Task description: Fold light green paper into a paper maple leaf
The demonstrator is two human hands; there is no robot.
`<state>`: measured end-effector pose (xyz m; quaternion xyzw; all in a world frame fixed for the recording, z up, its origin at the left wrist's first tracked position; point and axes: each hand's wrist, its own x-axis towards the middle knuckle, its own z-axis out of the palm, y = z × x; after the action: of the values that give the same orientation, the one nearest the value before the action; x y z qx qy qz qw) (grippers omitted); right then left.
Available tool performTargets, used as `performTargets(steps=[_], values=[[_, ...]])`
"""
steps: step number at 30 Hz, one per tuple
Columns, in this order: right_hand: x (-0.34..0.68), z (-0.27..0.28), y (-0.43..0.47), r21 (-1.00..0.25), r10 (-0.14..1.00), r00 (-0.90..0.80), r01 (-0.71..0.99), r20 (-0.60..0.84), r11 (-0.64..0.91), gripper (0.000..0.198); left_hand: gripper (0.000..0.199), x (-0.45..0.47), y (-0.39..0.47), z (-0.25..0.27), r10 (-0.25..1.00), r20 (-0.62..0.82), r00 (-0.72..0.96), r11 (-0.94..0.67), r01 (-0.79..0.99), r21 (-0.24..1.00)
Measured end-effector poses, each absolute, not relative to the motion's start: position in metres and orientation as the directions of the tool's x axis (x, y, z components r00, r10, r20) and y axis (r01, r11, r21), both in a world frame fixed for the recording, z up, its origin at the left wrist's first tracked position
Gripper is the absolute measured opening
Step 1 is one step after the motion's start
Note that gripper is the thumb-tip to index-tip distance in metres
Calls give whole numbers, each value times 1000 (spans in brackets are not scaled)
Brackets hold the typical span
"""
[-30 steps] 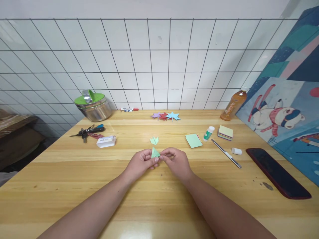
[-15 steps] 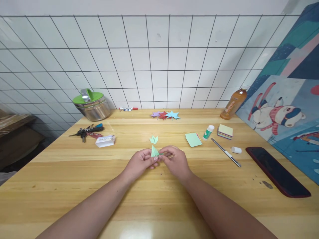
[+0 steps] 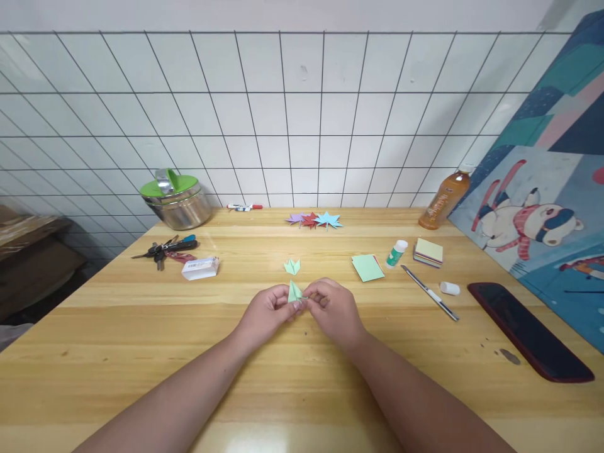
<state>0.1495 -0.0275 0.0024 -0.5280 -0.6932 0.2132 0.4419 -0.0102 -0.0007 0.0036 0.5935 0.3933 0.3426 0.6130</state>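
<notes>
My left hand [image 3: 265, 312] and right hand [image 3: 336, 309] are pinching green paper [image 3: 294, 292]. I'm apparently folding, next probably needing a firm crease.

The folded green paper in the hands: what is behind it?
Beyond the folded green paper, another green piece lies on the table. Whatever the held paper itself covers, directly behind it, cannot be seen.

Held folded piece [image 3: 293, 294] looked matt paper, creased. Pointed paper shapes [image 3: 328, 219] also looked matt. Table [image 3: 302, 384] showed smooth wood grain, glossy at near edge. Pot [image 3: 186, 211] was shiny metal, lid [image 3: 187, 182] smooth, plastic-like. Bottle [image 3: 443, 201] looked glossy, clear plastic. Dark slab [image 3: 529, 330] looked smooth, glossy. Wall [image 3: 302, 113] appeared smooth, faintly glossy.
</notes>
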Motion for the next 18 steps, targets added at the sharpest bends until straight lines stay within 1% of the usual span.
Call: performTargets(steps=[2, 5, 7, 14, 16, 18], values=[[150, 5, -29, -712, 910, -84, 595, 406, 373, 12, 18, -9, -2, 5, 893, -40, 448, 42, 5, 999], [149, 8, -31, -664, 890, -127, 622, 438, 415, 15, 22, -9, -3, 8, 889, -75, 451, 114, -58, 992], [149, 8, -31, -667, 881, -151, 598, 449, 443, 18, 29, -9, -4, 10, 882, -105, 459, 166, -94, 982], [156, 4, -24, -715, 864, -192, 495, 465, 494, 17, 45, -9, -4, 12, 889, -138, 436, 227, -159, 961], [156, 4, -24, -717, 862, -204, 485, 464, 501, 18, 48, -10, -3, 12, 892, -145, 429, 232, -158, 960], [155, 4, -25, -720, 867, -203, 488, 456, 493, 19, 50, -11, -2, 11, 897, -129, 423, 202, -132, 970]])
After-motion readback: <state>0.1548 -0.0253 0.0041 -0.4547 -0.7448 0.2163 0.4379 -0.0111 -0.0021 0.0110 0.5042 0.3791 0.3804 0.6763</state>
